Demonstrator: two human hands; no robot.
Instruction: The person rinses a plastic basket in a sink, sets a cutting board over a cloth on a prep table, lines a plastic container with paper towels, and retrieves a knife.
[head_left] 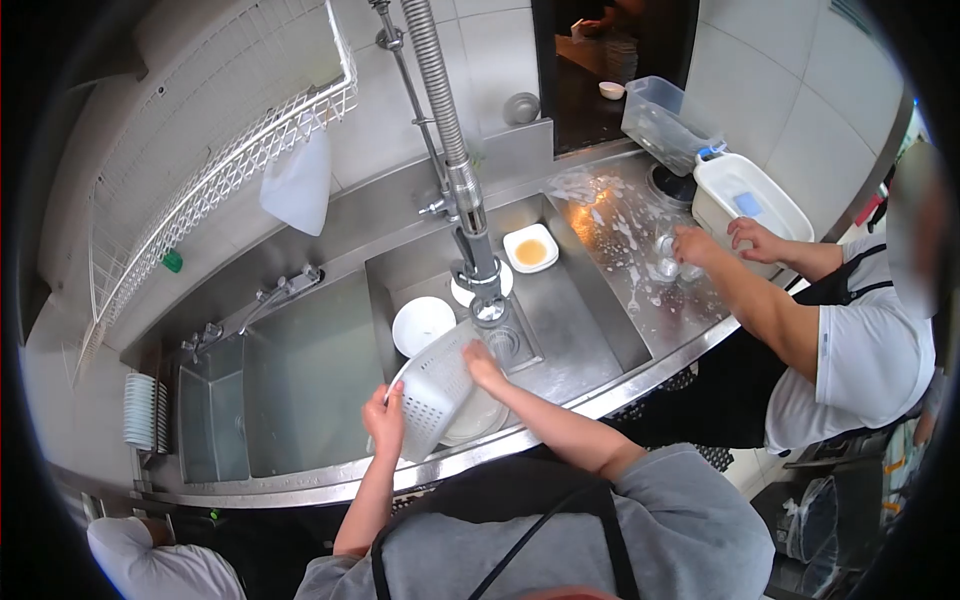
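A white perforated basket point(428, 403) is tilted on its side over the sink's middle basin. My left hand point(386, 415) grips its left edge, fingers wrapped round the rim. At its right side my right hand point(483, 364) is closed against the basket; what the fingertips hold is hidden. Just above hangs the spray nozzle point(489, 308). A white bowl point(423, 326) lies behind the basket, and a round dish point(476, 420) is partly hidden beneath it. Farther back sits a square white dish point(530, 249) with yellowish liquid in it.
A co-worker point(850, 330) at the right reaches over glasses point(667, 266) on the wet counter. A white tub point(790, 215) and clear bin point(650, 115) stand behind. Water-filled basins point(310, 390) lie left, below a wire rack point(210, 190). Another person point(160, 565) is at lower left.
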